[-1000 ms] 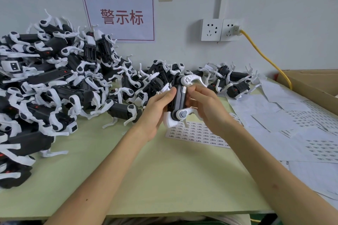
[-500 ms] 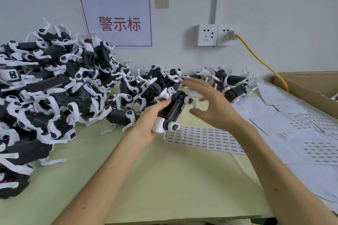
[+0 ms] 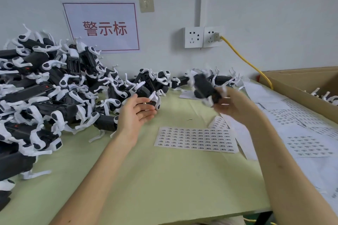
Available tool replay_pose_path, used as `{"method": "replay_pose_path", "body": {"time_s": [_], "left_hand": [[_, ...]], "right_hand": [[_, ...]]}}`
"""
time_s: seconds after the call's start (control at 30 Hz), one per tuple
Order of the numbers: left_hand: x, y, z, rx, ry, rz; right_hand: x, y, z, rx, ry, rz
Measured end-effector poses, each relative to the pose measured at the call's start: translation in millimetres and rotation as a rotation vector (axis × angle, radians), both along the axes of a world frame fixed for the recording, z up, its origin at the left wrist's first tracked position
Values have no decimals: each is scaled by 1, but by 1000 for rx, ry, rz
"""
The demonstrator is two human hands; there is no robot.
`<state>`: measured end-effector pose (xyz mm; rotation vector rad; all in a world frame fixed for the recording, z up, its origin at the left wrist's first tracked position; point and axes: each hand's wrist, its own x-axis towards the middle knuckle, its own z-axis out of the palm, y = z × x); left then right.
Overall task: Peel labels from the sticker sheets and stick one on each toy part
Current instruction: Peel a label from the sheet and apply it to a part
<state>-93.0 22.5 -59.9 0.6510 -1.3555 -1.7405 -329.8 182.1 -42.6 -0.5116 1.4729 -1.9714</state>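
The right hand (image 3: 233, 105) is raised over the far right part of the bench (image 3: 164, 179), its fingers curled round the lower end of a black toy part (image 3: 204, 86) with white limbs. The part is blurred, tilted, with its upper end leaning toward the far edge, and clear of the bench top. Whether a label is on it cannot be told. The left hand (image 3: 135, 113) holds nothing: its palm faces right and its fingers are loosely spread. It sits just beside the right fringe of a big heap of toy parts (image 3: 45, 97), which fills the left side of the bench and runs along the far edge. A sticker sheet (image 3: 195, 139) full of small printed labels lies flat near the middle of the bench, between the two forearms and nearer the right one. One loose label (image 3: 189, 119) lies on the bare bench top just beyond that sheet. More sheets (image 3: 307, 142), partly stripped, overlap each other along the right edge. Beyond them, at the far right corner, stands an open cardboard box (image 3: 292, 86) with a few toy parts showing inside. On the wall behind hang a sign (image 3: 102, 27) with red characters and a double socket (image 3: 203, 37). A yellow cable (image 3: 243, 58) runs from the socket down toward the box.
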Motion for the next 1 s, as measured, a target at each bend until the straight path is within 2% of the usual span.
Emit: {"method": "replay_pose_path", "body": {"time_s": [0.1, 0.17, 0.2, 0.23, 0.43, 0.5, 0.57, 0.63, 0.73, 0.8, 0.9, 1.0], "left_hand": [[-4, -1, -5, -66, -53, 0], [-7, -3, -9, -70, -115, -5], [-7, -3, -12, -55, -144, -15], [-8, -3, -14, -40, -169, -29], [-14, -5, -22, -142, -216, 42], [-14, -6, -24, -157, -190, 107], [-13, -10, -26, -182, -168, 174], [-11, -15, -27, -193, -204, 158], [-12, -17, -29, -256, -377, 33], [-14, -17, -35, -431, -459, 51], [-15, -16, -41, -740, -590, 192], [-12, -15, -42, -849, -741, 196]], "right_hand": [[-27, 31, 5, -664, -452, -180], [-38, 48, 2, -978, -559, -259], [-40, 52, 0, -1023, -566, -250], [-41, 52, -3, -980, -554, -253], [-9, 2, 4, -317, -245, -247], [4, -14, 1, -152, -66, -242], [20, -25, -5, -1, 198, -248], [37, -36, -13, 79, 436, -207], [58, -47, -22, 172, 674, -125], [68, -52, -27, 213, 780, -79], [77, -57, -36, 270, 923, -3], [81, -61, -44, 335, 1053, 72]]}}
